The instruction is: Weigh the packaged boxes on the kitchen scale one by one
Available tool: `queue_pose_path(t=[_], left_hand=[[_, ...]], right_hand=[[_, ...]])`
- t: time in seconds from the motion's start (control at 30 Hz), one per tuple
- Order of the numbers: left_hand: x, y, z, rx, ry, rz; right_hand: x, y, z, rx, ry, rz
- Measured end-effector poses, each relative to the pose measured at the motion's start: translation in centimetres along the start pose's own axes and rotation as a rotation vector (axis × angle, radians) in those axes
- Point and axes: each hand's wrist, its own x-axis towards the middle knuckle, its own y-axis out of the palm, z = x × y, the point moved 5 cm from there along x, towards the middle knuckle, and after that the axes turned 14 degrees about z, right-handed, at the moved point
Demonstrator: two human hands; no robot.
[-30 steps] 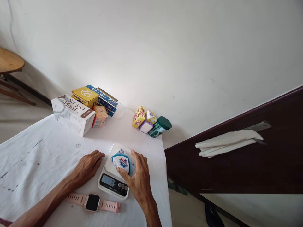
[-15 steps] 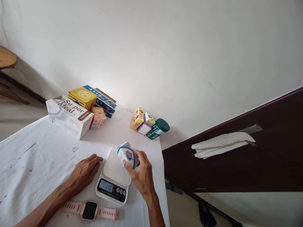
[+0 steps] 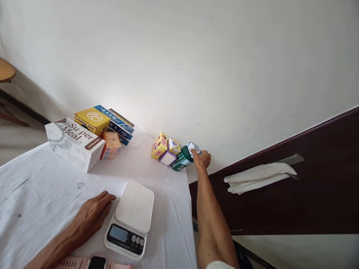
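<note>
white cloth (image 3: 168,209) under loose left fingers (image 3: 109,197), right fingers (image 3: 206,157) around partly hidden box (image 3: 193,147), watch (image 3: 97,262) cut off

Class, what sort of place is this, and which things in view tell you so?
Probably an ordinary room in a home, though the view doesn't settle it: beside a plain wall, a cloth-covered table bears a digital scale and a Su-per Meal box.

At nine o'clock a white box (image 3: 75,145) reads "Su-per Meal" and, apparently, "Nutri…"; at its one o'clock, a yellow box (image 3: 91,121) reads "COME ON".
</note>
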Motion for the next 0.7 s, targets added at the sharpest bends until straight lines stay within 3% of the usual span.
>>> queue_pose_path(t=[0.2,0.4,0.47,0.57,0.63,0.7], left_hand=[[0.0,0.6,0.6,-0.009,-0.011,0.023],[-0.2,0.5,-0.4,-0.008,-0.054,0.102],[-0.1,0.3,-0.7,-0.005,-0.079,0.115],[0.0,0.3,-0.7,0.014,-0.104,0.123],[0.0,0.3,-0.7,0.012,-0.099,0.122],[-0.1,0.2,-0.8,0.001,-0.091,0.117]], right_hand=[[0.8,1.5,-0.2,-0.037,0.014,-0.01],[-1.9,-0.2,1.9,0.043,-0.116,-0.145],[-3.7,-0.3,4.4,0.075,-0.268,-0.184],[-9.2,1.2,10.4,0.149,-0.691,-0.154],[-14.6,3.4,15.0,0.229,-0.936,-0.013],[-20.3,6.1,19.2,0.305,-1.087,0.196]])
